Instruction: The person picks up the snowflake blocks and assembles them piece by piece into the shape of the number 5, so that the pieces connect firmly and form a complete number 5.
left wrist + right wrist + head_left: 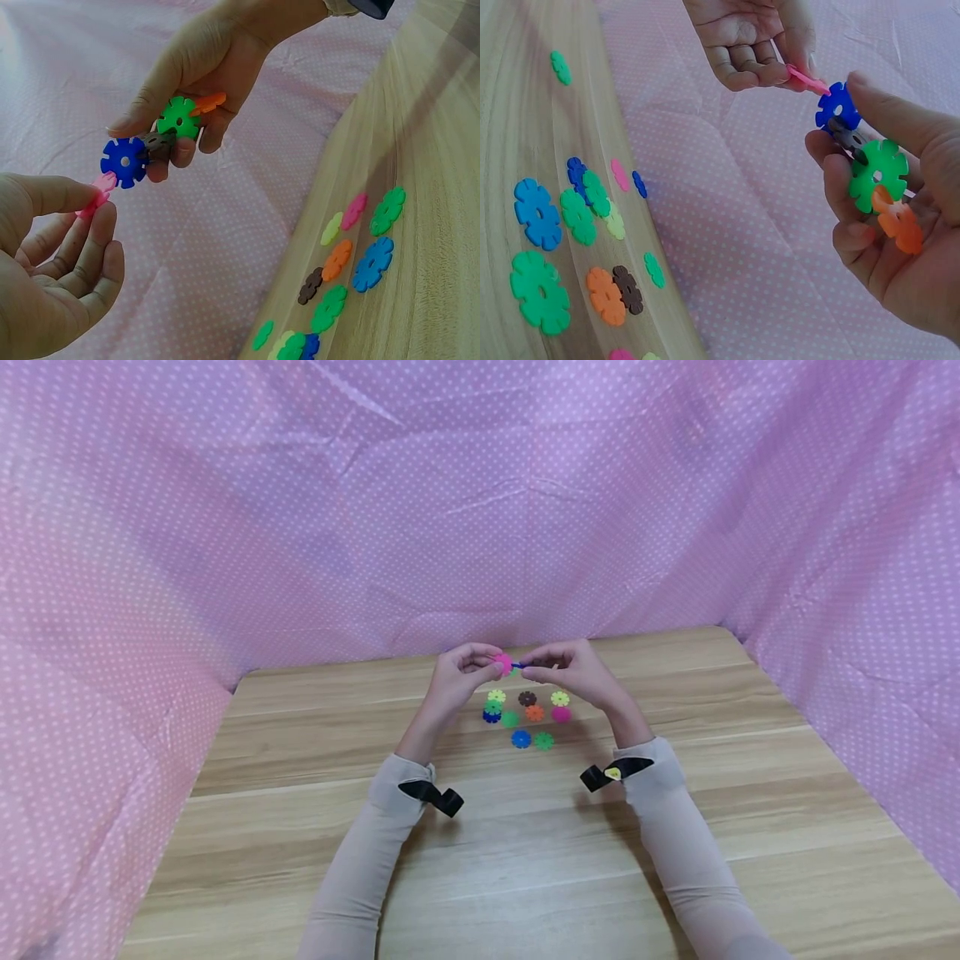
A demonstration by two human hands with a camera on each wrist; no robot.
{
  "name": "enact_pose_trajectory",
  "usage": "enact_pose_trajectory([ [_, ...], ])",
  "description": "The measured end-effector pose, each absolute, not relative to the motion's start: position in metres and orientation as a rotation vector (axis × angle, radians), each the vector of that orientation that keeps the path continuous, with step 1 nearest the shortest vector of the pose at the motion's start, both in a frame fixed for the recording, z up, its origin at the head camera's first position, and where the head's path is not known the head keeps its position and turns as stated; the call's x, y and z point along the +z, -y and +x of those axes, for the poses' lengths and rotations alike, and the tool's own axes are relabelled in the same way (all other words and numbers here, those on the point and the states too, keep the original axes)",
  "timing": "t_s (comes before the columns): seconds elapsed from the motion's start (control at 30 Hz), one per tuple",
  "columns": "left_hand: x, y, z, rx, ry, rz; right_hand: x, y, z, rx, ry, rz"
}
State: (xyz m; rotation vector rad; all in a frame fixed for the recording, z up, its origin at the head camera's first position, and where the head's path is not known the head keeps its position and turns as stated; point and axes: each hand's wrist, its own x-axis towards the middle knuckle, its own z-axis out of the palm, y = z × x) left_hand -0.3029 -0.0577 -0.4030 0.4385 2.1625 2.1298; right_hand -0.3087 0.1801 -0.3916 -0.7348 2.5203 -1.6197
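Observation:
Above the far part of the table, my left hand (459, 677) pinches a pink snowflake disc (96, 196) between thumb and fingertips. My right hand (576, 672) holds a short chain of notched plastic discs, with its thumb and fingers around it. The chain runs from a blue disc (124, 162) through a brown disc (158, 145) and a green disc (878, 177) to an orange disc (900, 222) by the palm. In both wrist views, the pink disc's edge meets the blue disc's rim.
Below the hands, several loose discs lie on the wooden table (510, 843), among them a light blue disc (521, 739), a dark brown disc (527, 698) and an orange disc (535, 713). A pink dotted cloth (480, 510) hangs behind the table and at both sides.

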Motion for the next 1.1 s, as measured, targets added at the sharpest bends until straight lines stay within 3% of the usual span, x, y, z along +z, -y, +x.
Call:
enact_pose_trajectory([
  [1.1, -0.3965, 0.0621, -0.2971, 2.014, -2.266, 0.548, -0.3867, -0.1735, -0.3031, -1.68, -2.433, -0.819],
])
